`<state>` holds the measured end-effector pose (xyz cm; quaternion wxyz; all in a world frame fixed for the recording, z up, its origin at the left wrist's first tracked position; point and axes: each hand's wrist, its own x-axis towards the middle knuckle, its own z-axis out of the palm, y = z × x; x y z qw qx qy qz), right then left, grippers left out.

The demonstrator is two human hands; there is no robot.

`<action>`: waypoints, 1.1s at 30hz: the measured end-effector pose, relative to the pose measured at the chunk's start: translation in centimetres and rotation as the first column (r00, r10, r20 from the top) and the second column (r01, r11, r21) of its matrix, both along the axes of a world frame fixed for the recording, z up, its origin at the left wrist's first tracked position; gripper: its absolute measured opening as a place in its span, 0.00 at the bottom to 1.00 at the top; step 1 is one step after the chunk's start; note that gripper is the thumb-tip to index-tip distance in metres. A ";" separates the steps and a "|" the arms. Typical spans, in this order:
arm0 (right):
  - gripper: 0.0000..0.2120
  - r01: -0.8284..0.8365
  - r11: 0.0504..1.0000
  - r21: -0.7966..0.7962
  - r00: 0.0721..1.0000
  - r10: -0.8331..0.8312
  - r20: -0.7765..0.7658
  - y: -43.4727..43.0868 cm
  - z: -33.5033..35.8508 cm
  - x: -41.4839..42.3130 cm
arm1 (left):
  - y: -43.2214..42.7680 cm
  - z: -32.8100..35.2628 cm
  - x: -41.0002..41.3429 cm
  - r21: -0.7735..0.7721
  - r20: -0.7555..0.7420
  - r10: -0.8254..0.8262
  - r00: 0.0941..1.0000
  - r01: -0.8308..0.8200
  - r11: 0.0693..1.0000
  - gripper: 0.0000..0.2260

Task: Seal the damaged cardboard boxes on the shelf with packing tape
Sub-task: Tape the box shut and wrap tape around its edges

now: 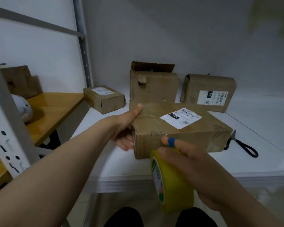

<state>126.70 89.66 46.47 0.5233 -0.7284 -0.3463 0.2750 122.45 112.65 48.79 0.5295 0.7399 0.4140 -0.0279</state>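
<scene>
- Our right hand (195, 164) curls round the yellow tape roll (172, 185), its thumb pressing on the front face of the near box (184, 133).
- Our left hand (126, 126) grips that box's torn left end, thumb on top, fingers underneath.
- The box lies near the front of the white shelf (252, 161), label (180, 117) up; other boxes (152, 89) stand behind it.
- We judge the step to be anchoring the tape's free end; we cannot tell whether it has stuck.
- The next move calls for drawing the roll over the top seam while the left hand steadies the box, then cutting with the scissors (241, 145) just right of it.
</scene>
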 end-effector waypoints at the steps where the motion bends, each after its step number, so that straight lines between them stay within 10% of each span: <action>1: 0.28 -0.002 1.000 -0.015 1.000 0.002 -0.015 0.0 0.0 0.1 | 0.2 0.5 -0.1 0.148 -0.073 -0.023 0.997 0.034 0.988 0.49; 5: 0.35 -0.009 0.999 -0.042 0.999 0.008 -0.035 0.2 -0.1 0.2 | 0.5 2.0 0.8 0.848 -0.081 0.011 0.997 0.063 0.526 0.49; 10: 0.20 -0.028 1.000 -0.002 0.997 0.028 -0.066 0.5 -0.3 0.6 | -1.7 1.0 1.6 0.769 -0.260 -0.520 0.813 0.500 0.398 0.30; 16: 0.06 -0.051 0.997 0.049 0.997 0.053 -0.055 0.5 0.1 0.3 | -1.2 -1.8 -1.2 0.758 0.116 -0.666 0.737 0.368 0.539 0.26; 24: 0.24 -0.056 0.997 0.060 0.994 0.062 -0.096 0.5 0.9 -0.1 | -1.0 -3.0 -2.7 0.850 -0.006 -0.734 0.679 0.391 0.354 0.26; 29: 0.22 -0.048 0.995 0.084 0.984 0.062 -0.168 0.2 0.7 0.2 | -0.2 -2.3 -3.7 0.618 0.278 -0.727 0.628 0.463 0.636 0.22; 33: 0.10 -0.027 0.996 0.086 0.974 0.045 -0.222 0.3 0.8 0.4 | 2.3 -3.4 -5.0 0.497 0.351 -0.579 0.736 0.378 0.781 0.53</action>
